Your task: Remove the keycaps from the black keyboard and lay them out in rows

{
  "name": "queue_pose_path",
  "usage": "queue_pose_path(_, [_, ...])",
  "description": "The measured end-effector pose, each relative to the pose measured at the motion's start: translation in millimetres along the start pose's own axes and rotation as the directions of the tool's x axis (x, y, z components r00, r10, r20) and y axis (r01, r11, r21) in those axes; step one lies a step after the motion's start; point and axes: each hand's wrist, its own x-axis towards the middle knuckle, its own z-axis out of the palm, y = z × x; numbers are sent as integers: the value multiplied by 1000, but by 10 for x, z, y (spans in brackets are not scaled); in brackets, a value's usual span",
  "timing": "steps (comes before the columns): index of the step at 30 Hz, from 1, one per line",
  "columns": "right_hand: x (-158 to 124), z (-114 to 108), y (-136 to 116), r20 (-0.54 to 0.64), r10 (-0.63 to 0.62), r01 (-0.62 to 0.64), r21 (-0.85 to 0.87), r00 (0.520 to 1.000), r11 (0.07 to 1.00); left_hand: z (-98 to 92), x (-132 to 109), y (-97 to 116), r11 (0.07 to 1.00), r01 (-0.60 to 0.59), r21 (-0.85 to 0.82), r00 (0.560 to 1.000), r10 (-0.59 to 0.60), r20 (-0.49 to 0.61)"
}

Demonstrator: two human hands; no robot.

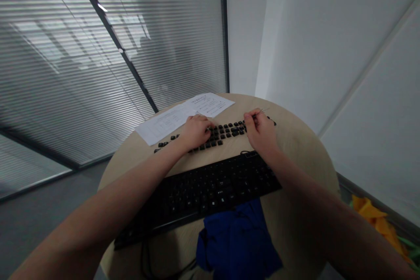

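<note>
Loose black keycaps (225,131) lie in rows across the round table, beyond a black keyboard (210,188). Over the middle of these rows is my left hand (196,132), its index finger and thumb bent around a keycap (211,130). My right hand (260,132) is raised at the right end of the rows, with its fingers closed. Thin metal wires, like those of a wire keycap puller (263,110), stick out from between its thumb and fingers. The part inside the grip is hidden. My right forearm passes over the keyboard's right end.
Printed sheets (164,123) lie at the table's far left edge. A crumpled blue cloth (238,240) is in front of the keyboard, beside a black cable (146,258). The wooden table (305,148) stands close to a white wall and a glass partition with blinds. Orange cloth (370,210) shows at lower right.
</note>
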Motion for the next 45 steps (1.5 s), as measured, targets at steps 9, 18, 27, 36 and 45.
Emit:
queue_pose_path(9, [-10,16,6,15,-15,15,-8,1000,1000,197,-95,306,991,-108,84,987,97,125])
queue_pose_path(18, [-2,19,21,3,-10,10,18,1000,1000,389,-46,332,990,-69,124,989,52,137])
queue_pose_path(27, [0,21,22,3,-11,11,18,1000,1000,362,-56,337,995,-18,95,993,6,121])
queue_pose_path(36, [2,17,13,9,1,-2,16,1000,1000,347,-83,315,998,-5,55,993,-1,122])
queue_pose_path(45, [1,16,2,9,-2,2,14,1000,1000,320,-40,318,997,3,82,989,-15,144])
